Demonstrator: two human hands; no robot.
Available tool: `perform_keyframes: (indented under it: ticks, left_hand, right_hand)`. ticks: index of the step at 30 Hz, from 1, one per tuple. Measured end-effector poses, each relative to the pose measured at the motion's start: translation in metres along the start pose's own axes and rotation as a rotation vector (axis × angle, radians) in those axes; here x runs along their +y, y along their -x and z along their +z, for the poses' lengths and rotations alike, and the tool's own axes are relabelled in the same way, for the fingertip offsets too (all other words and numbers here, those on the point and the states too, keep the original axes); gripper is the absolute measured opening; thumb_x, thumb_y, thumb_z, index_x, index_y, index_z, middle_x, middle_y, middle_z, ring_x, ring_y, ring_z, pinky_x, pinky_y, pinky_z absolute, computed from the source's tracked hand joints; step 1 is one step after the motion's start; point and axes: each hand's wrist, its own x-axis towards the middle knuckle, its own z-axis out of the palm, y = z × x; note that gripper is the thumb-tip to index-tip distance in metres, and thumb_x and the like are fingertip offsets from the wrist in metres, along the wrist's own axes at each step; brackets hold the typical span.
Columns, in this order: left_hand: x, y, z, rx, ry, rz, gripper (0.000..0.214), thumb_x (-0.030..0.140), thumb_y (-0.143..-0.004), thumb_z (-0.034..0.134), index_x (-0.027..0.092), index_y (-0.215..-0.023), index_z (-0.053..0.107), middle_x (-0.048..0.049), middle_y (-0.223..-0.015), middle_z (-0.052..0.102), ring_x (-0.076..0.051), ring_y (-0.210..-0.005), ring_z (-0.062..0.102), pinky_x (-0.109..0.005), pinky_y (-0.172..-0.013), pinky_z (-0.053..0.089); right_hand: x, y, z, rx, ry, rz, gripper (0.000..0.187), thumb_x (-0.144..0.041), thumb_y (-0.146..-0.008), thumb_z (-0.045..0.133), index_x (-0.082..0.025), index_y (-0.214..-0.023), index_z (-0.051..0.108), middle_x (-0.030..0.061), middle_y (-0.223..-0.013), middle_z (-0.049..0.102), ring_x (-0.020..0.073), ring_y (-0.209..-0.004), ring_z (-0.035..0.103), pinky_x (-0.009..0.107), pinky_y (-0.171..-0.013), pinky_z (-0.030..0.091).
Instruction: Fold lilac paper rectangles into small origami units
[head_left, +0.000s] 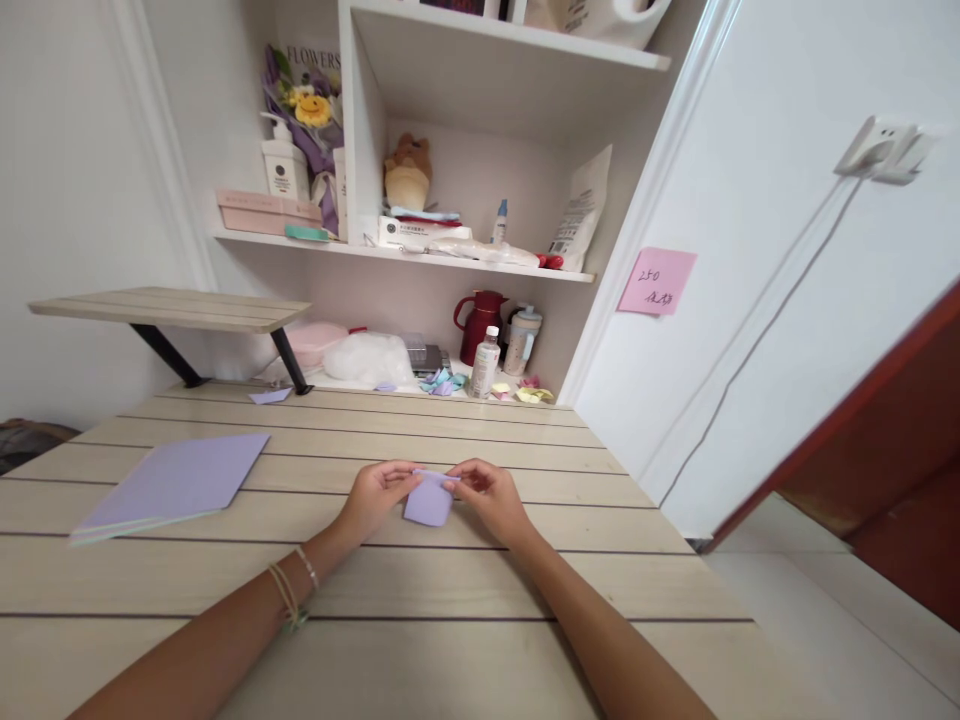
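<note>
A small folded piece of lilac paper [428,500] rests on the wooden table [465,590] in front of me. My left hand [373,497] pinches its upper left corner with fingers closed. From the other side my right hand [489,495] pinches the upper right corner, fingers also closed. Both hands meet over the paper's top edge. A thin bracelet circles my left wrist.
A stack of lilac paper sheets [174,482] lies at the table's left. A small lilac scrap [270,396] sits near a raised wooden shelf [172,305]. Behind are shelves with a red jug [482,325], bottle [485,364], folded paper pieces [444,382]. Pink sticky note [656,281] on the wall.
</note>
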Motion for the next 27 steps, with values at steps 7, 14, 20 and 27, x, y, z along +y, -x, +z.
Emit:
perform_keyframes:
  ticks: [7, 14, 20, 27]
  left_hand:
    - [0.01, 0.005, 0.004, 0.028, -0.061, 0.047, 0.027, 0.032, -0.062, 0.069, 0.013, -0.081, 0.07, -0.0081, -0.081, 0.072, -0.022, -0.074, 0.066, -0.032, -0.069, 0.053]
    - [0.018, 0.012, 0.01, 0.067, -0.179, 0.146, 0.024, 0.032, -0.066, 0.066, 0.016, -0.084, 0.07, -0.0075, -0.085, 0.071, -0.023, -0.08, 0.065, -0.032, -0.074, 0.052]
    - [0.022, 0.008, 0.01, 0.069, 0.009, 0.092, 0.029, 0.033, -0.065, 0.067, 0.012, -0.086, 0.065, -0.0092, -0.085, 0.07, -0.021, -0.079, 0.065, -0.031, -0.071, 0.052]
    - [0.021, 0.01, 0.01, 0.046, 0.078, 0.025, 0.034, 0.033, -0.064, 0.068, 0.012, -0.09, 0.063, -0.0097, -0.082, 0.071, -0.022, -0.078, 0.065, -0.033, -0.072, 0.052]
  right_hand:
    - [-0.006, -0.001, -0.008, -0.04, 0.183, 0.003, 0.026, -0.043, -0.069, 0.062, -0.018, -0.076, 0.066, 0.0026, -0.071, 0.067, 0.0149, -0.061, 0.058, 0.025, -0.056, 0.044]
    - [-0.023, 0.0, -0.016, -0.016, 0.486, -0.102, 0.016, -0.039, -0.07, 0.062, -0.023, -0.071, 0.066, 0.0021, -0.074, 0.067, 0.0172, -0.07, 0.059, 0.027, -0.063, 0.044]
    - [-0.015, -0.001, -0.004, 0.075, -0.093, 0.058, 0.038, -0.038, -0.064, 0.067, -0.017, -0.096, 0.062, 0.0044, -0.08, 0.066, 0.0171, -0.074, 0.061, 0.027, -0.062, 0.048]
    - [-0.014, 0.001, 0.0, 0.161, -0.176, 0.076, 0.024, -0.038, -0.064, 0.068, -0.016, -0.072, 0.067, 0.0042, -0.075, 0.066, 0.0169, -0.069, 0.059, 0.029, -0.064, 0.049]
